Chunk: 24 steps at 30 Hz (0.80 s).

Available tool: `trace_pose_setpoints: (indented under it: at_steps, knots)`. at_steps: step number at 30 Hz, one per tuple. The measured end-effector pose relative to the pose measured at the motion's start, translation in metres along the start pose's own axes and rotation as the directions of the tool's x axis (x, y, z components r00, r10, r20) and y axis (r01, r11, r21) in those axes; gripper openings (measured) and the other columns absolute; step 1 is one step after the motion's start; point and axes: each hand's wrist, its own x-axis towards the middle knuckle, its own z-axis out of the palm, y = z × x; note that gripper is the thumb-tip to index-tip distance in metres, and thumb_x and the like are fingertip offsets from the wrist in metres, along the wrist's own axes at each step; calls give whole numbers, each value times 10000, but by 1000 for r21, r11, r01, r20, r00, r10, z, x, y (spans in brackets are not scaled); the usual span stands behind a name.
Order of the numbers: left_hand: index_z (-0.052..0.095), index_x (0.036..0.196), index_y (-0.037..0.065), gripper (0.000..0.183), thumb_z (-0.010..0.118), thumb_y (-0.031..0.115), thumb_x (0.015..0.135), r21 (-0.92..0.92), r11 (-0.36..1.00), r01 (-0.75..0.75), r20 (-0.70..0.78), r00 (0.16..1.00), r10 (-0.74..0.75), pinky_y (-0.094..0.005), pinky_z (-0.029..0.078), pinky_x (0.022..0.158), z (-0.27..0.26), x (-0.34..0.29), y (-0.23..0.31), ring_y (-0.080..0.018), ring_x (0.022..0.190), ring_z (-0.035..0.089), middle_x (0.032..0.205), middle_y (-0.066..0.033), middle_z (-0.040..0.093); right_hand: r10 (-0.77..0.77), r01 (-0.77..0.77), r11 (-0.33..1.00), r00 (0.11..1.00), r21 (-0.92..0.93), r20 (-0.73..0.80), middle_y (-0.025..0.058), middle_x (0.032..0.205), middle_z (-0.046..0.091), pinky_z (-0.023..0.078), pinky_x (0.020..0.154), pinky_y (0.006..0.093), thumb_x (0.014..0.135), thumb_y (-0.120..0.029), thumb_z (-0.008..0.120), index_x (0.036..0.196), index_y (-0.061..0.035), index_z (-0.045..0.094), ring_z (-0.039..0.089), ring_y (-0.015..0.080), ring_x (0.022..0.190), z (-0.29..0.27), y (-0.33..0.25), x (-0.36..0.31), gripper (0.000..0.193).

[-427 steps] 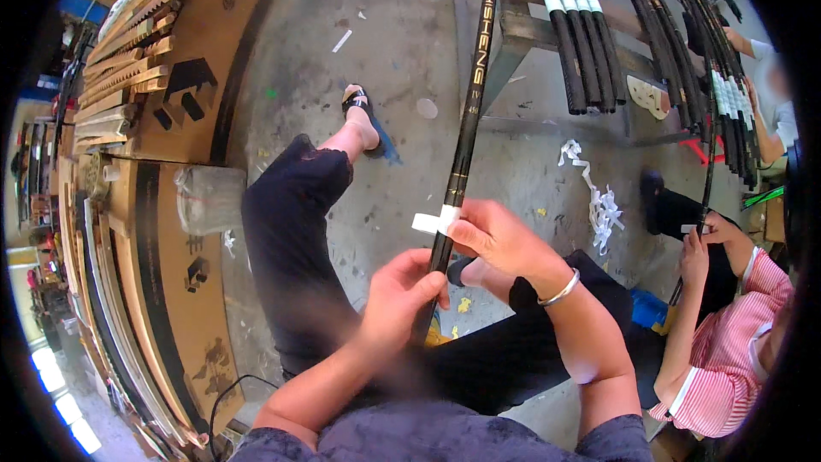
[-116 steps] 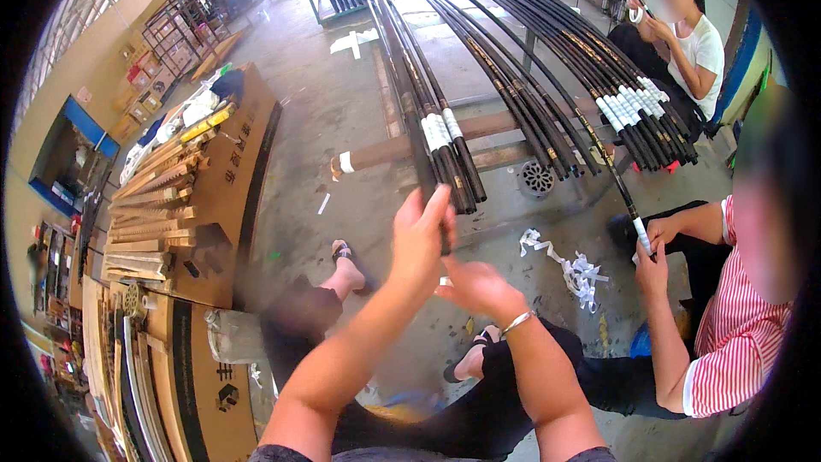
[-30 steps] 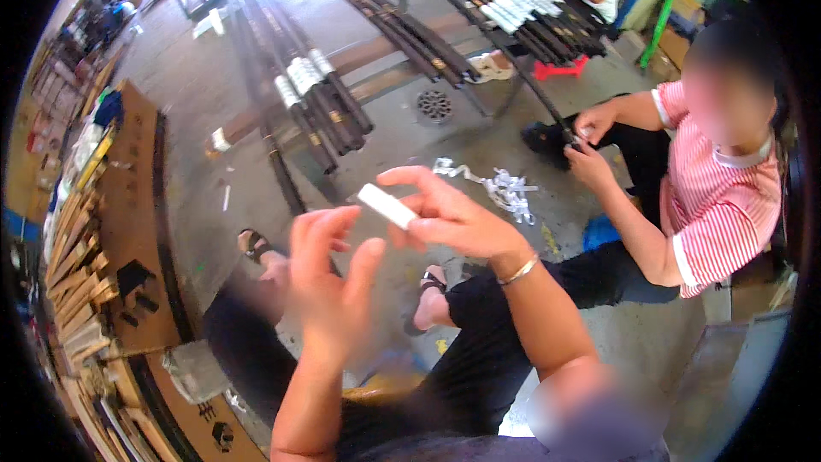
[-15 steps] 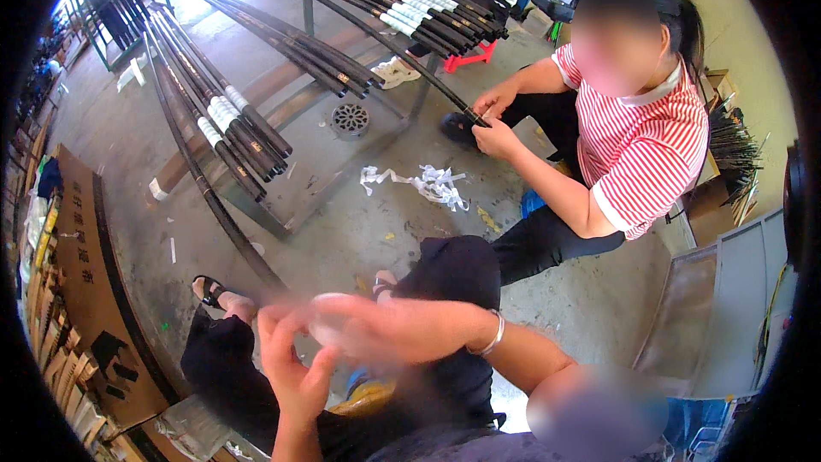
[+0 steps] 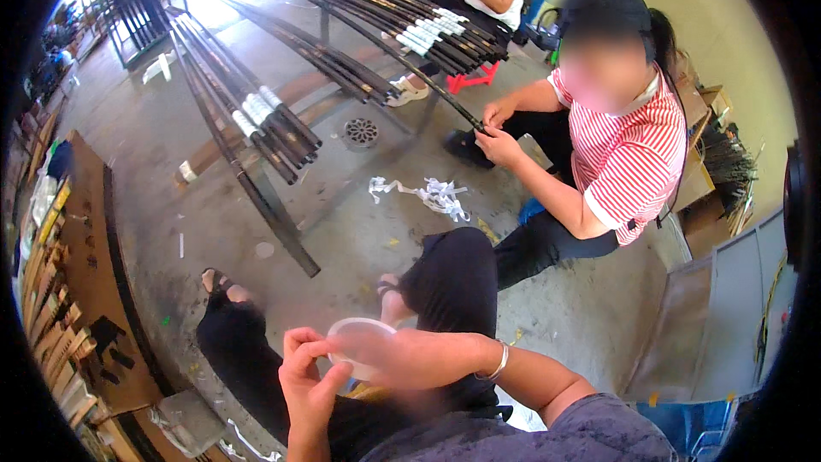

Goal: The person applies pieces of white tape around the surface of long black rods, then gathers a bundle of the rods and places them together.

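A round white roll (image 5: 363, 323), which looks like tape, is held between my hands above my lap. My left hand (image 5: 310, 381) has its thumb and forefinger curled at the roll's left edge. My right hand (image 5: 419, 359) grips it from the right; its fingers are smeared and partly hidden. Ahead of them, a black rod (image 5: 267, 210) slants toward me with its near end free, apart from both hands. Beside it rests a bunch of black rods (image 5: 278, 133) with white wrapped bands.
On the right, a seated person in a striped shirt (image 5: 629, 145) holds another black rod (image 5: 428, 81). More banded rods (image 5: 402, 21) lie beyond, near a second person. White strips (image 5: 440, 197) litter the floor by a round drain (image 5: 361, 132). A cardboard box (image 5: 90, 248) stands left.
The black rod's near end, earlier just beyond my hands, now sits farther right in view and separate from them. The white roll shows more clearly between my hands. The view has shifted slightly.
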Motion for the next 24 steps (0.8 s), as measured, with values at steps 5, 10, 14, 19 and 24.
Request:
trace_pose_setpoints:
  at_steps: [5,10,14,19,24]
  knots:
    - [705,903,41,219,778,99,704,-10,1000,9,18,1000,-9,-285,397,825,-26,-18,2,-170,953,479,996,-45,479,113,-112,994,985,-18,133,257,1040,589,464,739,511,897,-150,575,1428,-116,201,620,438,880,1,-27,12,650]
    - [710,879,56,229,744,-72,692,99,993,63,-55,997,-58,-258,405,804,-34,-32,8,-141,921,492,999,-34,496,143,-146,989,970,0,196,233,994,607,483,722,489,887,-162,595,1441,-102,196,623,425,884,8,-28,22,685]
    - [705,874,58,211,742,-64,706,140,990,-17,-103,994,31,-253,416,769,-38,-47,2,-138,890,503,987,-34,510,38,-24,997,980,-73,195,240,1203,554,499,780,479,888,-159,589,1395,-46,288,618,419,948,13,-36,27,600]
    - [657,831,56,170,748,-24,713,478,843,-249,-95,939,331,-277,450,691,-26,-51,7,-178,823,541,917,-58,563,85,-67,993,974,-94,208,266,1252,521,497,799,483,896,-157,579,1383,-35,314,610,431,965,12,-41,24,568]
    - [592,872,71,205,712,-7,726,581,658,-479,-49,786,616,-344,465,672,-20,-50,1,-251,770,549,837,-82,580,11,-2,999,987,-54,163,260,1144,580,495,753,497,900,-157,568,1398,-92,315,609,442,934,15,-34,17,562]
